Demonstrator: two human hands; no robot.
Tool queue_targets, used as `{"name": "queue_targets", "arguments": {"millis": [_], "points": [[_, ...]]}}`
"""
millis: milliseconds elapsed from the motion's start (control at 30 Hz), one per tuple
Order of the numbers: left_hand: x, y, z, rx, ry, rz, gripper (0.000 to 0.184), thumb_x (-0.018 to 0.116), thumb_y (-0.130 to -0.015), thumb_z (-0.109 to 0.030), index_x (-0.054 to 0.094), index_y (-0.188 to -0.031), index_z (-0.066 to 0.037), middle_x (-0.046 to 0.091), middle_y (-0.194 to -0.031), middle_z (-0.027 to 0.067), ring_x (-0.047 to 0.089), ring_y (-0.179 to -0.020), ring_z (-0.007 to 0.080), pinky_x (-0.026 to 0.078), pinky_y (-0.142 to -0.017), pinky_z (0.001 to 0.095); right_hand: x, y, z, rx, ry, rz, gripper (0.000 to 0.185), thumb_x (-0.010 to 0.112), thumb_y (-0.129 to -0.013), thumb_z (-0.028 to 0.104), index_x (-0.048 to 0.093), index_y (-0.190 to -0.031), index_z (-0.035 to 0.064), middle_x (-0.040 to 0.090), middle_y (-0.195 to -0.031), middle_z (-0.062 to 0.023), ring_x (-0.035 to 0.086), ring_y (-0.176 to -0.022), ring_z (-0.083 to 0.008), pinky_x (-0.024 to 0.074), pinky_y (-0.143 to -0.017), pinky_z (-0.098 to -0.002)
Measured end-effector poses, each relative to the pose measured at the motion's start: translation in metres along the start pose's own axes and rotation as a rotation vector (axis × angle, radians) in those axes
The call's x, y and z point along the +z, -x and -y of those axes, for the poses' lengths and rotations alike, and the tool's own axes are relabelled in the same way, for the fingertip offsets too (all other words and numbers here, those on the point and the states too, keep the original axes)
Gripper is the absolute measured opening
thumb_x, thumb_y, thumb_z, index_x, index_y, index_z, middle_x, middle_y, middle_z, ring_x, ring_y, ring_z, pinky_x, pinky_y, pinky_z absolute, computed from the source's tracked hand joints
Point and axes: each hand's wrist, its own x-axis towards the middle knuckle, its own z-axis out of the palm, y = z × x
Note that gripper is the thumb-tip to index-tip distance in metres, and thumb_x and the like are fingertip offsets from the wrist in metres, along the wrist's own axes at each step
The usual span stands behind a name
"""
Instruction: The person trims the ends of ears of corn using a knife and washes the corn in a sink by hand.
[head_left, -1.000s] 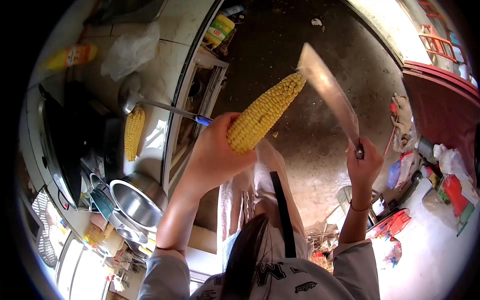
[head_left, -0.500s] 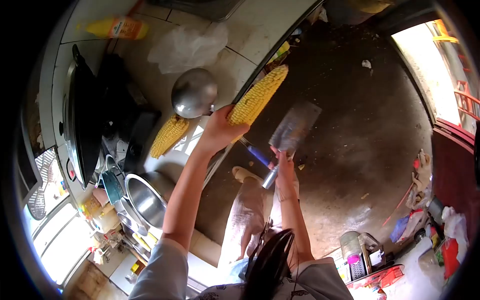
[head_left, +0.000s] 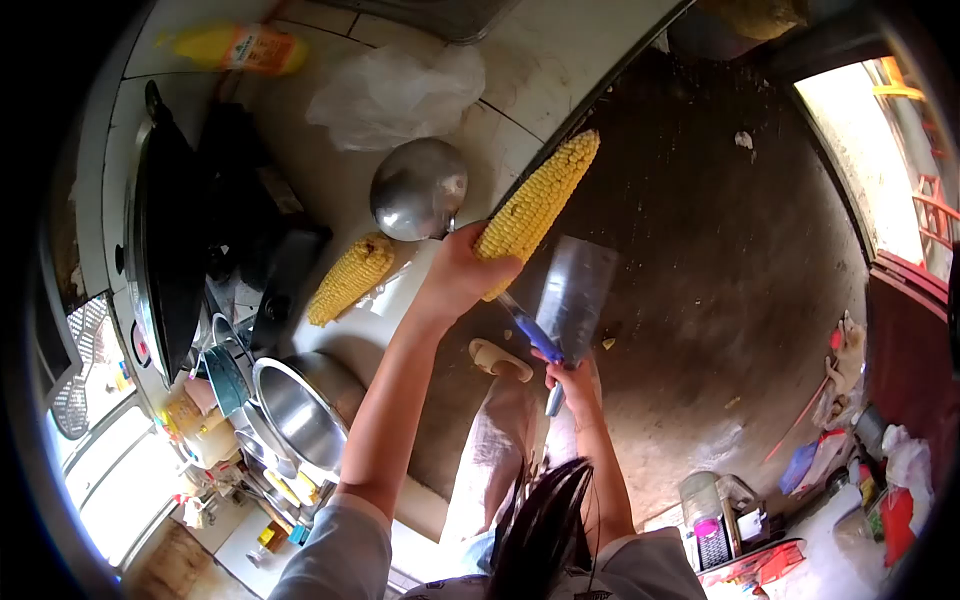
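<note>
My left hand (head_left: 467, 272) is closed around the lower end of a yellow corn cob (head_left: 540, 210), tilted with its tip pointing up and right at the counter's edge. In my right hand (head_left: 572, 383) is a cleaver (head_left: 577, 288), its broad blade up and its metal handle below. A ladle (head_left: 419, 189) rests bowl-side on the counter; its shaft passes under my left hand, and its blue grip (head_left: 538, 333) sticks out over the edge close to my right hand. A second corn cob (head_left: 350, 279) lies on the counter left of my left wrist.
A crumpled clear plastic bag (head_left: 395, 95) and a yellow bottle (head_left: 240, 47) lie on the tiled counter (head_left: 520, 75). A steel basin (head_left: 300, 410) stands nearer me, beside a black wok lid (head_left: 165, 235). Below is the dark floor (head_left: 700, 300), with assorted household items at lower right.
The cleaver has swung left and more upright, nearer the ladle's blue grip. My left hand and its corn cob sit slightly further right in view; the counter things shifted likewise.
</note>
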Motion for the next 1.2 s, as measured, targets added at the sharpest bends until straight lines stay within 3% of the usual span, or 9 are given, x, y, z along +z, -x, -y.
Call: {"name": "queue_targets", "arguments": {"millis": [33,67,233,300,433,533,700,833,1200], "points": [[-0.002,0.001,0.001,-0.013,0.041,0.015,0.042,0.066,-0.069,-0.01,0.055,-0.105,0.007,0.06,-0.089,0.0081,0.057,-0.077,0.0134,0.045,-0.072,0.0266,0.004,0.012,0.006,-0.027,-0.115,-0.018,0.014,0.06,-0.076,-0.005,0.057,-0.088,-0.0002,0.064,-0.09,-0.0189,0.052,-0.05,-0.0116,0.0426,-0.046,-0.024],[-0.003,0.002,0.002,-0.026,0.082,0.033,0.043,0.066,-0.069,-0.009,0.054,-0.106,0.008,0.061,-0.09,0.0088,0.058,-0.077,0.0144,0.046,-0.072,0.0271,-0.006,0.013,-0.008,-0.055,-0.048,-0.001,0.026,0.058,-0.076,-0.005,0.054,-0.1,0.0021,0.061,-0.101,-0.0224,0.053,-0.053,-0.0139,0.0425,-0.047,-0.0259],[-0.029,0.007,-0.009,0.048,0.071,0.025,0.047,0.064,-0.07,-0.008,0.05,-0.111,0.009,0.061,-0.092,0.0115,0.059,-0.077,0.0174,0.047,-0.073,0.0282,0.021,0.014,0.039,-0.222,-0.132,0.017,0.022,0.055,-0.08,0.0,0.059,-0.102,0.0005,0.064,-0.099,-0.0161,0.053,-0.055,-0.0125,0.043,-0.049,-0.0255],[-0.041,0.008,-0.018,0.095,0.256,-0.029,0.046,0.064,-0.068,-0.01,0.053,-0.109,0.007,0.062,-0.086,0.0092,0.059,-0.074,0.0151,0.046,-0.068,0.0269,0.04,0.009,0.072,-0.243,0.02,0.125,0.017,0.055,-0.081,0.002,0.06,-0.097,-0.0003,0.064,-0.096,-0.0155,0.052,-0.053,-0.0116,0.0425,-0.048,-0.0243],[-0.071,0.002,-0.04,0.176,0.411,-0.03,0.042,0.056,-0.073,-0.009,0.049,-0.111,0.009,0.06,-0.097,0.0133,0.059,-0.079,0.0191,0.046,-0.073,0.0298,0.089,-0.006,0.127,-0.262,0.345,0.159,0.006,0.057,-0.082,0.005,0.059,-0.083,0.0004,0.066,-0.081,-0.0116,0.049,-0.046,-0.008,0.0388,-0.042,-0.021],[-0.091,-0.005,-0.048,0.22,0.449,-0.03,0.042,0.051,-0.076,-0.012,0.048,-0.112,0.009,0.058,-0.101,0.015,0.058,-0.082,0.0211,0.046,-0.077,0.0306,0.13,-0.011,0.145,-0.275,0.369,0.073,0.012,0.06,-0.081,0.008,0.055,-0.071,0.0028,0.058,-0.062,-0.0043,0.049,-0.044,-0.0072,0.0359,-0.04,-0.0203],[-0.118,-0.018,-0.052,0.296,0.616,0.06,0.042,0.047,-0.079,-0.016,0.047,-0.114,0.007,0.057,-0.105,0.0142,0.055,-0.082,0.02,0.044,-0.077,0.0305,0.159,-0.013,0.167,-0.361,0.271,0.015,0.008,0.057,-0.078,0.004,0.051,-0.072,0.0031,0.05,-0.056,-0.0023,0.047,-0.042,-0.0094,0.0345,-0.038,-0.0221],[-0.131,-0.029,-0.057,0.322,0.588,0.062,0.041,0.046,-0.08,-0.017,0.046,-0.115,0.006,0.056,-0.106,0.0138,0.055,-0.082,0.0194,0.044,-0.076,0.0304,0.163,-0.03,0.192,-0.365,0.005,0.1,0.012,0.057,-0.078,0.005,0.046,-0.084,0.0045,0.049,-0.063,-0.0052,0.046,-0.042,-0.0124,0.0363,-0.038,-0.0244],[-0.128,-0.067,-0.072,0.331,0.348,-0.293,0.035,0.057,-0.078,-0.015,0.053,-0.106,0.006,0.06,-0.094,0.0109,0.057,-0.075,0.0165,0.045,-0.07,0.0278,0.138,-0.047,0.29,-0.565,-0.059,-0.061,0.016,0.055,-0.086,0.015,0.043,-0.079,0.0069,0.046,-0.065,-0.0033,0.041,-0.045,-0.0103,0.0338,-0.042,-0.0247]]}}
